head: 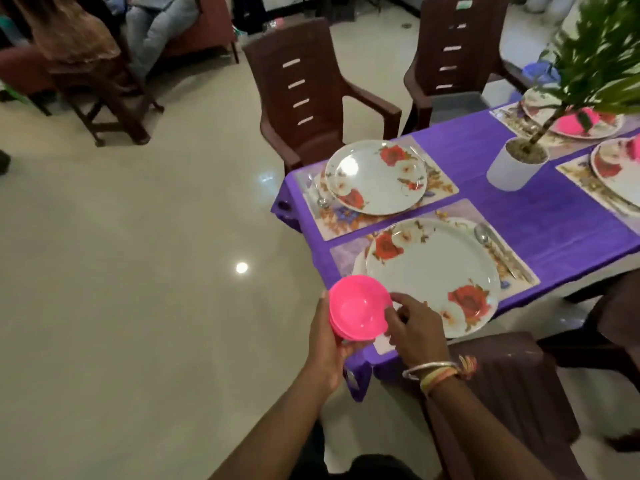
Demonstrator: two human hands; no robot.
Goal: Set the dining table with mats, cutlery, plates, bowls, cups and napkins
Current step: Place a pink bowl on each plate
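- While our left hand [327,355] cups the stack of pink bowls [358,308] from below,
- our right hand [414,327] pinches its top rim, just beside the near plate [433,271].

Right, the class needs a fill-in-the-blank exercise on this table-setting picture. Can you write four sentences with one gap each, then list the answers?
1. The left hand holds a stack of ____ bowls, and the right hand grips the top rim.
2. The tablecloth is ____.
3. The plant stands in a ____ pot.
4. The nearest plate is printed with red and white ____.

Missing words: pink; purple; white; flowers.
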